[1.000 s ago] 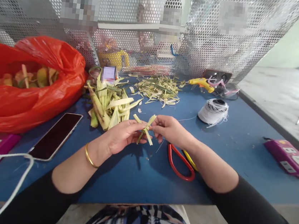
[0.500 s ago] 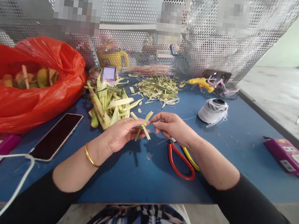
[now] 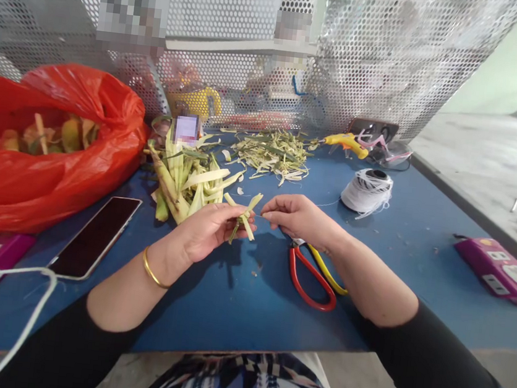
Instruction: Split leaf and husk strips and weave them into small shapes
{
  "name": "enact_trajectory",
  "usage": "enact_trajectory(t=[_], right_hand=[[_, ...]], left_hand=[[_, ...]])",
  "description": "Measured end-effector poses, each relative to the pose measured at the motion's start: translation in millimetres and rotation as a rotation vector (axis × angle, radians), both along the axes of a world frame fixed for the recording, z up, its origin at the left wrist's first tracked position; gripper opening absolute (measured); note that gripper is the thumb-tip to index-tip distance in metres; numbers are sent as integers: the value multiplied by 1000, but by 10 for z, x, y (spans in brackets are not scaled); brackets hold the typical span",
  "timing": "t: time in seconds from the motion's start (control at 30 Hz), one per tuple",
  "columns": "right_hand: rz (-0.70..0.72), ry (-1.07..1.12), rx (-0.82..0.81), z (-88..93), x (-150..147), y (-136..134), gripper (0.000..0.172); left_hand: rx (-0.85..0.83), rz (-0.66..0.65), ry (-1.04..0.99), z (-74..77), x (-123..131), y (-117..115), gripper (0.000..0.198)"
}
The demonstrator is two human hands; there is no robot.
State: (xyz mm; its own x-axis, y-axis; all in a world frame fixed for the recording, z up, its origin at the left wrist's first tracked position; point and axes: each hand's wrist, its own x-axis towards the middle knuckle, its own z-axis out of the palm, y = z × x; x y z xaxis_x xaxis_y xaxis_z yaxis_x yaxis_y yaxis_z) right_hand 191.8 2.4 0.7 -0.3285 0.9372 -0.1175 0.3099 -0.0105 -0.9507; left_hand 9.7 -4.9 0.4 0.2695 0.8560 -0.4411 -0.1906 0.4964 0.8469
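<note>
Pinched in my left hand [image 3: 210, 227] is a small bundle of pale green husk strips [image 3: 247, 216], with strip ends sticking out several ways. My right hand [image 3: 300, 218] is closed just to the right of it, its fingertips pinching a thin white thread [image 3: 258, 215] that runs to the bundle. A spool of white thread [image 3: 367, 191] stands beyond my right hand. Under my right wrist lie scissors [image 3: 311, 281] with one red and one yellow handle, their blades partly hidden by the hand. A heap of corn husks [image 3: 190, 180] lies behind my left hand.
Cut husk strips [image 3: 275, 152] are piled at the back. A red plastic bag [image 3: 120, 134] stands at left, near a phone [image 3: 97, 238] and a white cable [image 3: 40, 306]. A yellow glue gun [image 3: 346, 143], glasses [image 3: 385, 149] and a purple box [image 3: 502, 268] are at right. Perforated metal panels border the back.
My hands have moved slightly apart, so a short length of thread now shows between the bundle and my right fingertips. The bundle has shifted a little left with my left hand.
</note>
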Motion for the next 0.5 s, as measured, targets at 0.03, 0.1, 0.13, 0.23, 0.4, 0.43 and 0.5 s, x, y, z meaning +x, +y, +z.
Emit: enact_trajectory(t=[0.03, 0.1, 0.13, 0.23, 0.4, 0.43, 0.5], right_hand=[[3, -84, 81, 3, 20, 8, 8], [-1, -263, 260, 13, 41, 6, 13], [3, -342, 355, 18, 41, -5, 14], [75, -487, 648, 29, 11, -68, 13], [171, -625, 938, 26, -24, -147, 24], [175, -645, 955, 27, -22, -149, 24], [187, -655, 953, 32, -15, -145, 22]], left_hand=[[10, 17, 6, 0, 1, 1, 17], [43, 41, 24, -12, 3, -3, 13], [64, 54, 36, -21, 5, -7, 12], [125, 85, 80, -44, 15, -21, 12], [186, 5, 216, -55, 46, -55, 19], [200, -33, 246, -58, 50, -65, 20], [219, -126, 285, -67, 50, -83, 23]])
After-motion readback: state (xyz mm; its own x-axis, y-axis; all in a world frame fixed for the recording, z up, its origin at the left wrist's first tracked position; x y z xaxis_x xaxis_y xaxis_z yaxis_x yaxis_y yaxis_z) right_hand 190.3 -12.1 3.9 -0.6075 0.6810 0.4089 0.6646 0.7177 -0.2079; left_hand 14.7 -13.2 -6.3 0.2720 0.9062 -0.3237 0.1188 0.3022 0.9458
